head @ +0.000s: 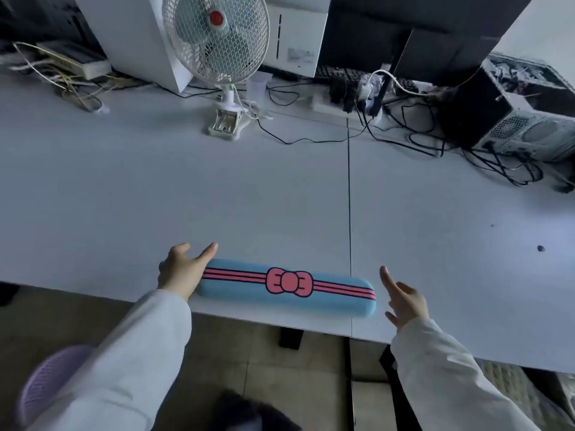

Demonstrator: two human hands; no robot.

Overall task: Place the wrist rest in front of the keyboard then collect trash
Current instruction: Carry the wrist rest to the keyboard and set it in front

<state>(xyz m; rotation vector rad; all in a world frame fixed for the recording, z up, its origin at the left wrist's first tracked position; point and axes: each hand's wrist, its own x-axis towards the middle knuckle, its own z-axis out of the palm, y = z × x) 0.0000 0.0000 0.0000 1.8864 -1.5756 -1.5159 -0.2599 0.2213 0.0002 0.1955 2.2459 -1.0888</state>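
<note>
A long blue wrist rest (242, 292) with pink stripes and a pink bow lies on the white desk (155, 197), close to its near edge. My left hand (182, 269) is at its left end, fingers spread, touching or nearly touching it. My right hand (404, 298) hovers just off its right end, fingers apart, a small gap between them. A black keyboard (337, 73) lies far back under the dark monitor, partly hidden by cables. A small dark scrap (540, 248) sits on the desk at the right.
A white clip-on fan (217, 42) stands at the back centre. Behind it are a white box, a power strip (329, 105) with tangled black cables, and an open computer case (513, 113) at right. Loose wires lie back left. A purple basket (49, 387) is on the floor, lower left.
</note>
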